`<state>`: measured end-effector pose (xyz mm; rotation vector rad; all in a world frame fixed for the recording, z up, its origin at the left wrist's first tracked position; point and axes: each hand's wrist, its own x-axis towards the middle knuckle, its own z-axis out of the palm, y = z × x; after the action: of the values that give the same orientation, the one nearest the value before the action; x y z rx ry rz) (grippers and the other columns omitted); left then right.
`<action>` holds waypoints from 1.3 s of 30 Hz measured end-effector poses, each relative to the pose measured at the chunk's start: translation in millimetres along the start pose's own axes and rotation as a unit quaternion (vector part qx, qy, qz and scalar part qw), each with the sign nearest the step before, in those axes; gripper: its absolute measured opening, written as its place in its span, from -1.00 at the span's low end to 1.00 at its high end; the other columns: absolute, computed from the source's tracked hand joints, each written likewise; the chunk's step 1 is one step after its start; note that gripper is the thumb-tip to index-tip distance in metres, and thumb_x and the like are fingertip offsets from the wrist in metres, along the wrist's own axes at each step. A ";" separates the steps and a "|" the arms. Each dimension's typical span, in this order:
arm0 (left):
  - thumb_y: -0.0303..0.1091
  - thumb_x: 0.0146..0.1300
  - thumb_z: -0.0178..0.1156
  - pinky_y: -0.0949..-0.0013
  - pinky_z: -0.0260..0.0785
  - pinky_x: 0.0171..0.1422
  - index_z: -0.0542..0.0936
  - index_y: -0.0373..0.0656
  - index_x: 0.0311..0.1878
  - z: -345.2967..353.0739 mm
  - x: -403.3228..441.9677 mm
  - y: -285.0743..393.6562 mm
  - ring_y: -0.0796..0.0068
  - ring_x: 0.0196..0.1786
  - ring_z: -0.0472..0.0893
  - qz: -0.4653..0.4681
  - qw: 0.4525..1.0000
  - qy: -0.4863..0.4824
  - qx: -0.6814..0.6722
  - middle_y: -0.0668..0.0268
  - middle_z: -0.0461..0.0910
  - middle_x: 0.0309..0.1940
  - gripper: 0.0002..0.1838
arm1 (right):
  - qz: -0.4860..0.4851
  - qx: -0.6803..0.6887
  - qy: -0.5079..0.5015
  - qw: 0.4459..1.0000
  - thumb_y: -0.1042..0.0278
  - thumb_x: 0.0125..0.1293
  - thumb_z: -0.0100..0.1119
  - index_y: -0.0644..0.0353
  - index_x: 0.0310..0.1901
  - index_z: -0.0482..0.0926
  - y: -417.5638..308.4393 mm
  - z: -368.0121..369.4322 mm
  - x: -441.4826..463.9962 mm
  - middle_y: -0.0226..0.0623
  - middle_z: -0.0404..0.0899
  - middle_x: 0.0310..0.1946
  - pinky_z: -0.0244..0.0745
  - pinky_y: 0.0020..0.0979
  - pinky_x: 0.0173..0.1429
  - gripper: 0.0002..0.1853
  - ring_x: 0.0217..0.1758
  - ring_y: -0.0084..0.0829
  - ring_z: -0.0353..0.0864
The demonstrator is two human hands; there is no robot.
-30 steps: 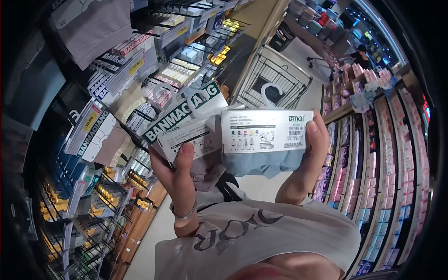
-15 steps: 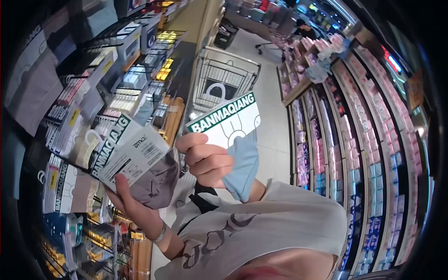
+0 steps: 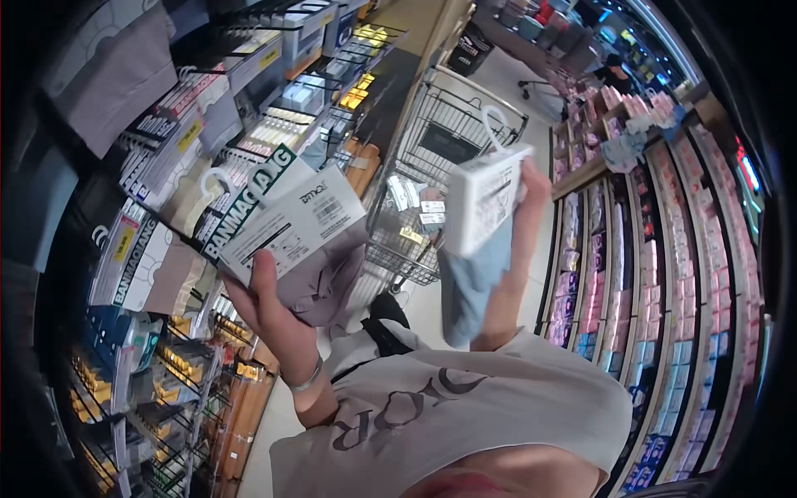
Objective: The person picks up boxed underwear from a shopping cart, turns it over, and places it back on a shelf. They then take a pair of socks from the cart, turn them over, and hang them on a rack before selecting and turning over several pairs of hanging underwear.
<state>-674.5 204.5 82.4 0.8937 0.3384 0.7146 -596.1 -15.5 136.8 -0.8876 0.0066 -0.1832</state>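
Note:
My left hand [image 3: 270, 307] is closed on a carded garment pack [image 3: 320, 274] of soft mauve-grey cloth, its thumb pressed on the white label side. The card shows a barcode, and a green "BANMAQIANG" header sticks out behind it. Raised on the right, my right hand [image 3: 530, 207] grips a light blue garment pack [image 3: 477, 286] with a white card and a white hanging hook. That pack is turned edge-on and slightly blurred; most of my right fingers are hidden behind it.
A wire shopping cart [image 3: 427, 124] stands ahead, with several labelled packs [image 3: 419, 203] inside. Hanging racks [image 3: 241, 62] with more garment packs crowd the left. Long shelves [image 3: 656, 274] of pink, purple and blue packages line the right. A person [image 3: 613, 76] is at the far end.
My right hand has moved right and turned the blue pack from its front to its edge and label side. My left hand and its pack appear higher and further right as the view shifted.

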 end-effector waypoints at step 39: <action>-0.12 0.52 0.02 0.33 0.46 0.24 0.43 -0.21 0.31 -32.9 -11.1 -7.2 0.39 0.15 0.60 -0.228 0.935 -0.169 -0.212 0.23 0.58 0.09 -0.54 | -0.379 -0.463 -0.467 0.651 0.41 -0.05 0.47 0.19 -0.37 0.64 63.4 53.0 -87.8 -0.24 0.68 -0.06 0.52 -0.34 -0.04 -0.80 -0.03 -0.20 0.66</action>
<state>-697.5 213.1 56.8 0.4825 0.0678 0.1802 -668.3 78.6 115.2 -1.9062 -1.3935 -0.5095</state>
